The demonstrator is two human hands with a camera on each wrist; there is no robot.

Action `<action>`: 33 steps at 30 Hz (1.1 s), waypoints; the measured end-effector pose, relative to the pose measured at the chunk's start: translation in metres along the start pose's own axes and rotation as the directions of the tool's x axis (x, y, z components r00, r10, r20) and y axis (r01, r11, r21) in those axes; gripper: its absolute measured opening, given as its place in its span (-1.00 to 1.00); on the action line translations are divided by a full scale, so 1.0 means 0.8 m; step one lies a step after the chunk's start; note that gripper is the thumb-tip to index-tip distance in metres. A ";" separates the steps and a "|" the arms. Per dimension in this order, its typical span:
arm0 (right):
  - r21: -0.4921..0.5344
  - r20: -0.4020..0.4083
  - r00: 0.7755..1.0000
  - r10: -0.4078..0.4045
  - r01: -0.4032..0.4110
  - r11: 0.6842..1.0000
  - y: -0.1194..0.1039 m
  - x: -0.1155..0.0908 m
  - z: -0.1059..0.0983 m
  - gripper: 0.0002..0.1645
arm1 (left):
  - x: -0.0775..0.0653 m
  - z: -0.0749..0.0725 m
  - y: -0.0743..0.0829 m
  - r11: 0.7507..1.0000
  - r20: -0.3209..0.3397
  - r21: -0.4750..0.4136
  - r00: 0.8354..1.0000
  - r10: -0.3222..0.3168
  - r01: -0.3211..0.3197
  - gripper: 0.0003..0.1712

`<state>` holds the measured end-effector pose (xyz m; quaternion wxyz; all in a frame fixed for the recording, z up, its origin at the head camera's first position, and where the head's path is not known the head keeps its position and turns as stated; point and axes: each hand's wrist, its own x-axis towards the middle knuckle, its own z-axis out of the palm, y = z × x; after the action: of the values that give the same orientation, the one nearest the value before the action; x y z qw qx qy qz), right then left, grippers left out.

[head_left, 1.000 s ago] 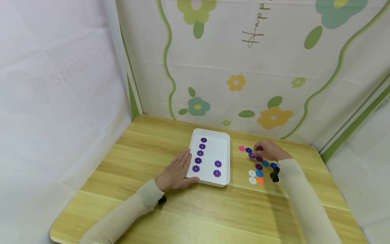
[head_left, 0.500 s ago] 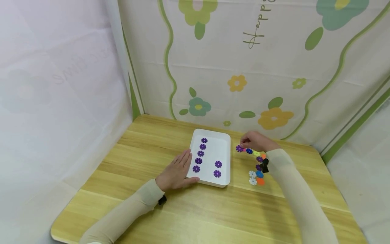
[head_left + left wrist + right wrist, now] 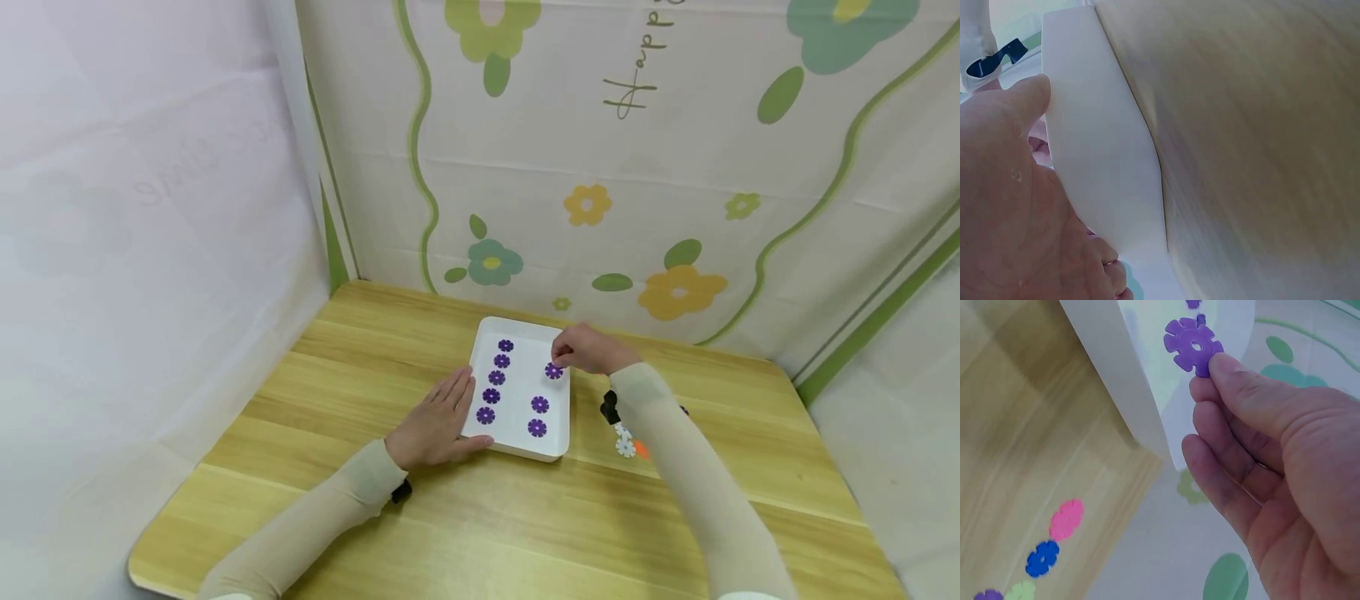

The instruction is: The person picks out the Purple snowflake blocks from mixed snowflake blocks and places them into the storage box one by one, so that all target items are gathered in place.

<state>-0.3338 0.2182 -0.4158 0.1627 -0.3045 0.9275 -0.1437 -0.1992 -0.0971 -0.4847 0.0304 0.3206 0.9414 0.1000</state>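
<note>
My right hand [image 3: 591, 350] pinches a purple snowflake disc [image 3: 1189, 344] between thumb and index finger, over the right side of the white tray [image 3: 520, 371]. Inside the tray, a column of several purple discs [image 3: 497, 377] runs along the left. Two more purple discs [image 3: 540, 405] lie at the lower right. Against the tray's left edge rests my left hand [image 3: 431, 423], fingers straight and thumb along the near corner. In the left wrist view, the tray's outer wall [image 3: 1100, 131] shows beside that hand.
Right of the tray on the wooden table [image 3: 480, 533] lie loose discs: white [image 3: 626, 447], orange [image 3: 642, 450], pink [image 3: 1067, 519], blue [image 3: 1042, 558]. The right forearm hides some of them. A flower-printed curtain [image 3: 510, 192] stands behind the table.
My right hand has lifted a purple disc from the loose discs and carried it left over the tray. The left hand stays at the tray's edge.
</note>
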 end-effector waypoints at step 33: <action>-0.126 -0.013 1.000 -0.021 0.020 0.992 -0.008 0.016 0.040 -0.90 | 0.000 0.003 -0.003 1.000 0.005 -0.018 1.000 -0.010 0.010 0.19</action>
<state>-0.3276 0.2001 -0.4447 0.1352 -0.3226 0.9326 -0.0886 -0.2001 -0.0983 -0.4877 0.0362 0.3158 0.9420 0.1074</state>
